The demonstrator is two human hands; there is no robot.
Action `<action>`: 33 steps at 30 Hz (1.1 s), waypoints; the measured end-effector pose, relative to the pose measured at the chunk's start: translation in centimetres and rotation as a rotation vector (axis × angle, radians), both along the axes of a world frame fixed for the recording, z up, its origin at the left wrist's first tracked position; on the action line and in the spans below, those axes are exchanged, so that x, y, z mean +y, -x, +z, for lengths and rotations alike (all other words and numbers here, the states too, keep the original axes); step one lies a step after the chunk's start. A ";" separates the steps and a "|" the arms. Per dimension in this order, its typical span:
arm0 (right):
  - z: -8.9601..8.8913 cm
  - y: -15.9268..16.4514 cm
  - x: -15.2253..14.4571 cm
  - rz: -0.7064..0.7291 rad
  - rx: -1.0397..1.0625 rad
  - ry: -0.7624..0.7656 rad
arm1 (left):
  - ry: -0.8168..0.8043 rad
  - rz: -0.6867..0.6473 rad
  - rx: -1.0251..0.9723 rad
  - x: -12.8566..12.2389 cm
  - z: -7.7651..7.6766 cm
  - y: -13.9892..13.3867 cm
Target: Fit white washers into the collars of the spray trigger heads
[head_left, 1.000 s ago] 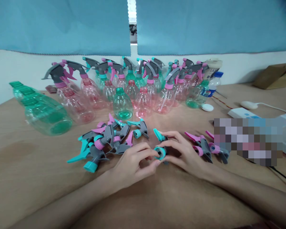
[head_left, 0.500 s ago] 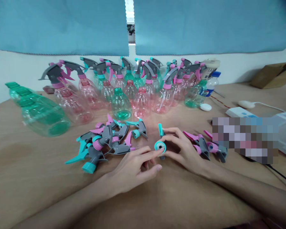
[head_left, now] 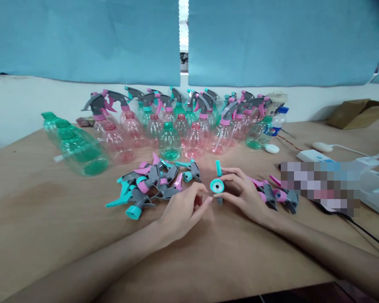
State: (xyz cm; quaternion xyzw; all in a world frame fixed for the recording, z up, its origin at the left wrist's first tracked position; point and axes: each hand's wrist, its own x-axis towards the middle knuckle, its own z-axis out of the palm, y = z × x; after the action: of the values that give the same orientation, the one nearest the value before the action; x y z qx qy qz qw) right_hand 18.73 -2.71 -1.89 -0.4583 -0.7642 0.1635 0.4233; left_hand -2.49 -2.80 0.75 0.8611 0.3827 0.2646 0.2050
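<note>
My right hand (head_left: 244, 194) grips a grey-and-teal trigger sprayer head (head_left: 217, 186) between thumb and fingers. Its teal collar faces me, showing a white ring with a dark hole, and the teal trigger points up. Just left of the collar is my left hand (head_left: 187, 206), fingers curled and index and thumb tips slightly apart. I see nothing between them. Left of it lies a heap of sprayer heads (head_left: 148, 181) in grey, pink and teal. Beyond my right hand lie a few pink-and-grey sprayer heads (head_left: 289, 199), partly hidden.
Rows of pink and green bottles (head_left: 170, 143) stand behind, many with sprayers fitted. Several green bottles (head_left: 82, 149) stand at left. To the right are a blue-capped bottle (head_left: 279, 120), a round white object (head_left: 272, 148), a white power strip (head_left: 314, 156) and a cardboard box (head_left: 355, 113).
My left index finger has drawn back from the collar's opening and bent toward the thumb. My right hand keeps its hold on the sprayer head. The camera view has shifted.
</note>
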 end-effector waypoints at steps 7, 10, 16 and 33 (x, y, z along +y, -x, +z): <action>2.0 1.0 0.8 -0.069 -0.102 -0.187 | -0.136 -0.035 0.280 0.0 -1.0 -0.1; 4.3 2.5 1.5 -0.038 -0.148 -0.264 | -0.152 -0.053 0.308 -0.1 -1.1 -0.2; 7.7 7.1 4.2 0.101 -0.307 -0.274 | -0.184 -0.100 0.330 -0.3 -1.0 -0.2; 3.9 10.1 6.1 0.245 -0.587 0.039 | -0.217 -0.153 0.350 -0.2 -1.2 -0.2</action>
State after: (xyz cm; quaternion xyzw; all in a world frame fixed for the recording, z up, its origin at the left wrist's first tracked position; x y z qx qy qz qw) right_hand 8.61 3.40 1.96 -0.3984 -0.9000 0.0889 0.1529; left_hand -2.26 -3.00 -0.47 0.9374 0.3154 0.1345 0.0608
